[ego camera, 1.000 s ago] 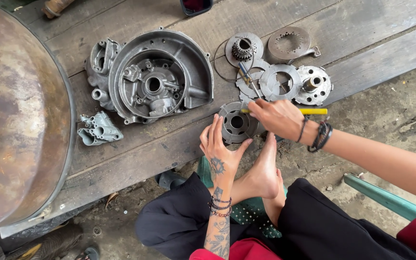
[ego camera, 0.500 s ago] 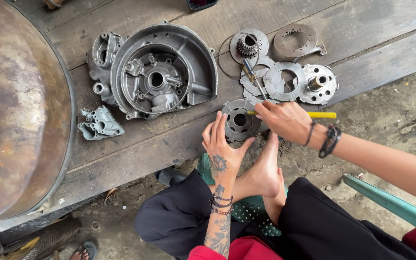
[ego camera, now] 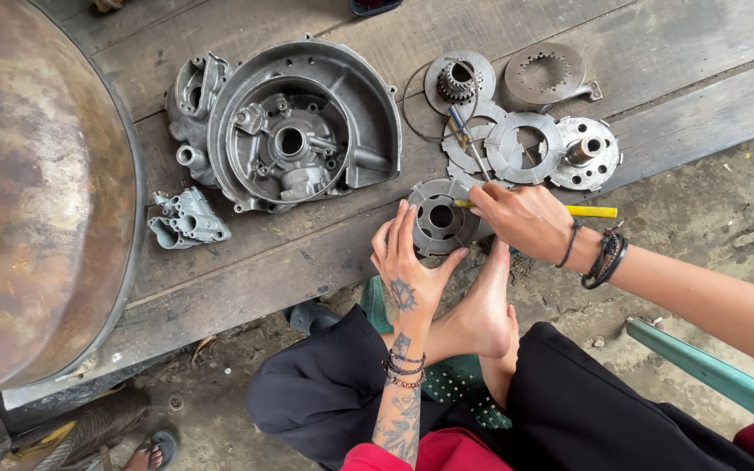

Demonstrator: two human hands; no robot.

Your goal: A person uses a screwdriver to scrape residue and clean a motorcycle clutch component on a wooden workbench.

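Weathered grey plank platform [ego camera: 246,262], bare dirt floor [ego camera: 726,218], rusty curved metal drum [ego camera: 37,192], soft daylight

Soft, even daylight fills the scene, bright without harshness; it seems to fall from above, though its exact source cannot be told. Shadows are faint and short: a thin dark rim under the engine cover [ego camera: 303,131] and the clutch plates [ego camera: 517,144] on the wooden planks [ego camera: 246,253]; deeper shade gathers beneath the planks' near edge. The large rusty drum [ego camera: 37,192] at left carries a dull, broad sheen, no hard glare; the metal parts glint mildly. Focus is sharp across the middle; the left edge bulges slightly with wide-angle distortion; no motion blur shows on the left hand [ego camera: 407,257] or the right hand [ego camera: 521,218].
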